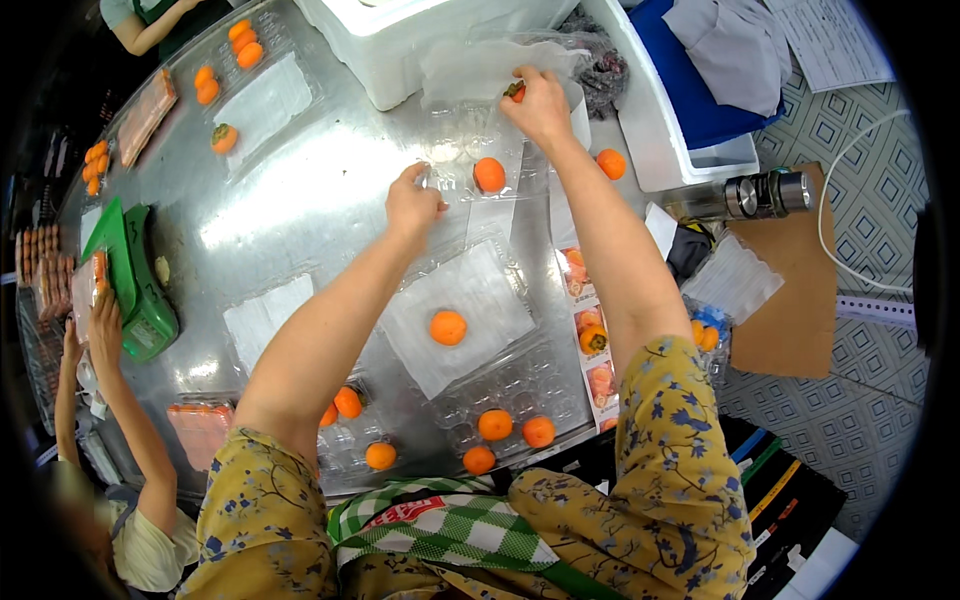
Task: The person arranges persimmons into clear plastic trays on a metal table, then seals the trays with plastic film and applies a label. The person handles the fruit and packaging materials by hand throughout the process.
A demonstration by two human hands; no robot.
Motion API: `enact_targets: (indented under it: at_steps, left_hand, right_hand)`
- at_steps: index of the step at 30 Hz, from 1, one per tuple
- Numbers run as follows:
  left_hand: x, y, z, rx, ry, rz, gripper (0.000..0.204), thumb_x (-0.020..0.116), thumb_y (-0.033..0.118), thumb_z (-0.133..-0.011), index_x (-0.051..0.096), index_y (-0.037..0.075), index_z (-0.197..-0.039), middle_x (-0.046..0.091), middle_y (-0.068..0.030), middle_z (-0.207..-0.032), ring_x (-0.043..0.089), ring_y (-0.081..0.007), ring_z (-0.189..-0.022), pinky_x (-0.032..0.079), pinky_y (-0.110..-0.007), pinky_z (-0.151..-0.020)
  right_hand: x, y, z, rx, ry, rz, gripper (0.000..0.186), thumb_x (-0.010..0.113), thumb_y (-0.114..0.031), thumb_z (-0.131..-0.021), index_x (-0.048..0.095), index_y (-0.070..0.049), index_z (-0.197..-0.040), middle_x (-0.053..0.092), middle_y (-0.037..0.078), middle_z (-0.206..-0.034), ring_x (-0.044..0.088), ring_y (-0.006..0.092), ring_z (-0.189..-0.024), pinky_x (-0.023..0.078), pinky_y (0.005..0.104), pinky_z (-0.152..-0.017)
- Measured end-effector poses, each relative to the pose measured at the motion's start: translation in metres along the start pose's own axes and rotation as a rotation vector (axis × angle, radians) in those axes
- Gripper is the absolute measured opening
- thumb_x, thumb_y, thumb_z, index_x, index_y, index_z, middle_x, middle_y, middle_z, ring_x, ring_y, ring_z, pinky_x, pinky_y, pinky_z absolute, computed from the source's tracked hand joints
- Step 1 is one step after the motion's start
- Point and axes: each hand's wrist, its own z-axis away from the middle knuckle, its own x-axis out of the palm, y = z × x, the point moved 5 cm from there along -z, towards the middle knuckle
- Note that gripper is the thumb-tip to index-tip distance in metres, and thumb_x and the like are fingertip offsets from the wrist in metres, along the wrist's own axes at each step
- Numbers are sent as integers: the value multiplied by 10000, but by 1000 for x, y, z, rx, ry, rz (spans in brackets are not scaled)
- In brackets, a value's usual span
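Note:
My right hand (pixel 533 100) is closed around an orange persimmon (pixel 515 93) with a dark leafy top, over the upper part of a transparent moulded tray (pixel 450 150) and white sheet. Lower left of it, my left hand (pixel 415 205) pinches that tray's left edge. A persimmon (pixel 489 175) sits in the tray, and another (pixel 610 164) lies to the right. Below my hands, one persimmon (pixel 447 327) rests on a white paper sheet (pixel 420 360) in a second transparent tray, with more persimmons (pixel 494 424) in moulded trays near the front edge.
The steel table (pixel 280 190) holds fruit trays at left and a white foam box (pixel 370 50) at back. A second foam box (pixel 680 160), steel flask (pixel 750 197) and cardboard (pixel 780 340) are right. Co-workers' hands appear at top left and by the green scale (pixel 140 310) at left.

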Motion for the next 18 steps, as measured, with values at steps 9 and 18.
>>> enact_targets:
  at_steps: [9, 18]
  left_hand:
    - [-73, 54, -47, 37, -176, -212, 465, 528, -18, -780, 605, 77, -1228, 509, 25, -659, 407, -73, -529, 333, -215, -473]
    - [-98, 79, -80, 99, -294, -406, 506, 490, -1, -776, 606, 138, -1248, 541, 59, -769, 367, -26, -598, 328, -196, -534]
  right_hand:
    - [-23, 2, -1, 231, -305, -186, 351, 632, -243, -714, 648, 7, -960, 658, 155, -857, 649, 247, -752, 506, 328, -654]
    - [-37, 22, 19, 367, -269, -356, 397, 650, -271, -720, 640, -1, -1011, 663, 128, -853, 639, 191, -699, 496, 292, -625]
